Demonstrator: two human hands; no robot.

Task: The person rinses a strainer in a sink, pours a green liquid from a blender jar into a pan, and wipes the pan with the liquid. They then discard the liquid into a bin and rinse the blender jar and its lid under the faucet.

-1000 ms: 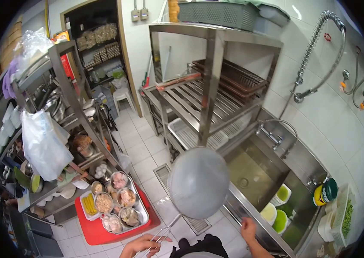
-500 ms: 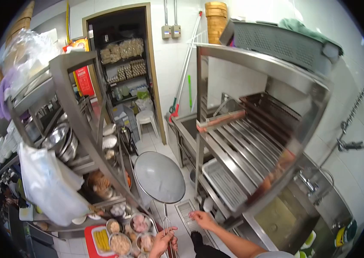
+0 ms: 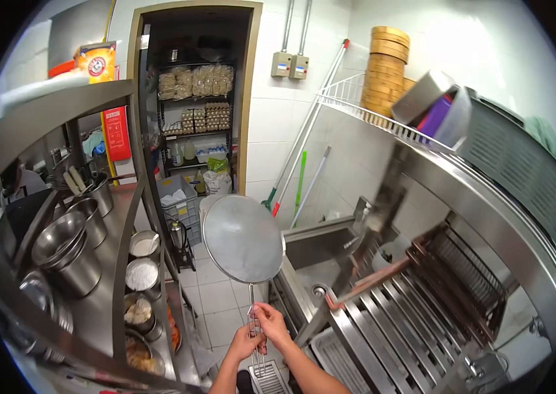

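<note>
Round mesh strainer (image 3: 243, 238) tilts above gripping hands (image 3: 258, 330), wire-handled.

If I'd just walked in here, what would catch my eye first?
Probably the big, round grey strainer near the centre, its wire handle in the left hand and right hand. Next, the tall stack of bamboo steamers at upper right, and the stocked shelves through the doorway.

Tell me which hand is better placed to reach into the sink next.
Right hand, I'd judge: it sits nearer the sink, and the left hand seems to have the sieve's handle gripped lower down.
</note>
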